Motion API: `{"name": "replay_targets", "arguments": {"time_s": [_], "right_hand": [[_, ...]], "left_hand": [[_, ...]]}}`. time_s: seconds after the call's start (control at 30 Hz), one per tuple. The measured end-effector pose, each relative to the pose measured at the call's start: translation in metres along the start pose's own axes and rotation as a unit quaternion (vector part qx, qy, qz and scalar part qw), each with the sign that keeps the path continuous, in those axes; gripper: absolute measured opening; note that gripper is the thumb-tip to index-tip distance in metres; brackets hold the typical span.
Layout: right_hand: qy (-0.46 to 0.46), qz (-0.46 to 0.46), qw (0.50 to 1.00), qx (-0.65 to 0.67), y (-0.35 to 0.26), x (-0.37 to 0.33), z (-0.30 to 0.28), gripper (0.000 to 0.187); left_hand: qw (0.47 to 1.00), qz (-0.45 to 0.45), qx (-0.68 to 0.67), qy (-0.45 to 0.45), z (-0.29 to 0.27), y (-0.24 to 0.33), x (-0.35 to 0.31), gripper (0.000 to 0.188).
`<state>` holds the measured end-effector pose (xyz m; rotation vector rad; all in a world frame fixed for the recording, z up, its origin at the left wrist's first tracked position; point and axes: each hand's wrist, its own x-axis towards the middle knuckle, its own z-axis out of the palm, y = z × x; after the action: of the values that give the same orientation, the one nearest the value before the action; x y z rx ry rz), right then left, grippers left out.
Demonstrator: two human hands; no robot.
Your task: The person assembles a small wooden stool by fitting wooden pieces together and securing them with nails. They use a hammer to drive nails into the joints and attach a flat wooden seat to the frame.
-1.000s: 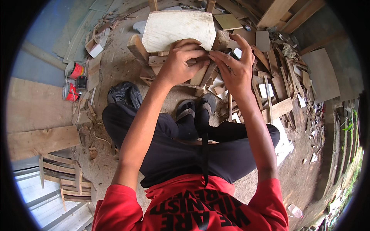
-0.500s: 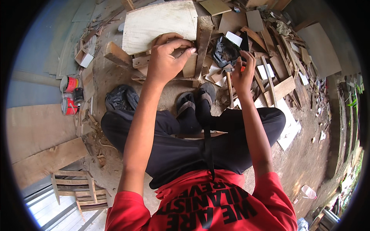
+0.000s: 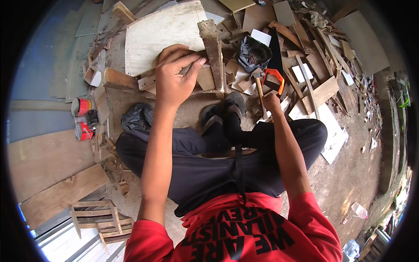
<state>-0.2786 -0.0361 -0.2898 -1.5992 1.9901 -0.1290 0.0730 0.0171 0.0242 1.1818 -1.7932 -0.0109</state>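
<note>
My left hand (image 3: 176,78) is over a wooden frame, its thumb and fingers drawn together in a pinch by the upright wooden leg (image 3: 213,54). Whatever sits between those fingertips is too small to make out. A pale board (image 3: 163,37) lies behind the hand as part of the same frame, and another leg (image 3: 120,80) juts out on the left. My right hand (image 3: 271,103) is closed against a slim wooden stick (image 3: 259,92), its fingers partly hidden. Just beyond it lies a handsaw with an orange handle (image 3: 279,75) and a dark blade.
A black plastic bag with small dark bits (image 3: 254,54) stands beyond my feet. Wood offcuts (image 3: 321,94) pile up at the right. Paint cans (image 3: 83,118) and another black bag (image 3: 136,117) are on the left. A slatted wooden piece (image 3: 98,218) lies at lower left.
My right hand has come down from beside the black bag and saw to the wooden stick, and its fingers have closed. The left hand keeps its pinch at the frame. The view has shifted slightly.
</note>
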Motion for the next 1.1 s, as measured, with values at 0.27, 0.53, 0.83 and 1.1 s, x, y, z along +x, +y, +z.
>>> {"name": "replay_targets", "arguments": {"time_s": [0.27,0.53,0.83,1.1], "right_hand": [[-0.021,0.039,0.996,-0.079,-0.016,-0.010,0.028,0.065],[-0.120,0.058,0.985,-0.106,0.019,0.012,0.061,0.067],[-0.002,-0.046,0.999,-0.003,0.017,0.019,0.069,0.038],[0.008,-0.022,1.000,-0.016,0.004,0.005,0.079,0.069]], "left_hand": [[1.000,0.000,0.020,-0.013,-0.002,0.000,-0.001,0.013],[1.000,0.005,0.018,-0.004,0.003,0.007,0.001,0.010],[0.998,0.022,0.047,0.019,0.003,0.002,-0.003,0.008],[0.998,0.033,0.051,0.021,0.001,0.000,-0.005,0.008]]}}
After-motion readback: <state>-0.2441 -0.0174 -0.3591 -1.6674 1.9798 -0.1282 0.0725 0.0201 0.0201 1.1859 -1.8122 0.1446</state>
